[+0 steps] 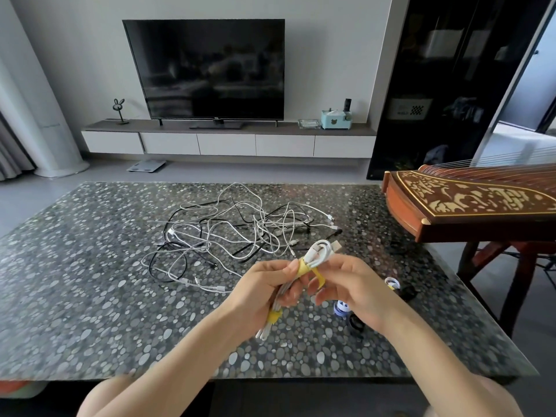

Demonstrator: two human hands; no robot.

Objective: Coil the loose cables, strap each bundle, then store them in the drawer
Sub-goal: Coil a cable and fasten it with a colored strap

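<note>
A coiled white bundle [319, 251] is held above the desk [90, 281]. It is gripped around its middle by the left hand [264, 293], and its upper end is pinched by the right hand [355, 290]. A yellow strap [304, 267] is wrapped near the top. Loose cables [234, 233] are tangled on the desk behind, apart from the hands.

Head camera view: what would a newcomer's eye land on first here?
Front and centre, the left hand and right hand hold a coiled white cable bundle wrapped with a yellow strap. Just beyond them, loose white and black cables sprawl in a tangle across the pebble-patterned table. A dark television stands against the far wall, and an ornate wooden zither juts in from the right.
</note>
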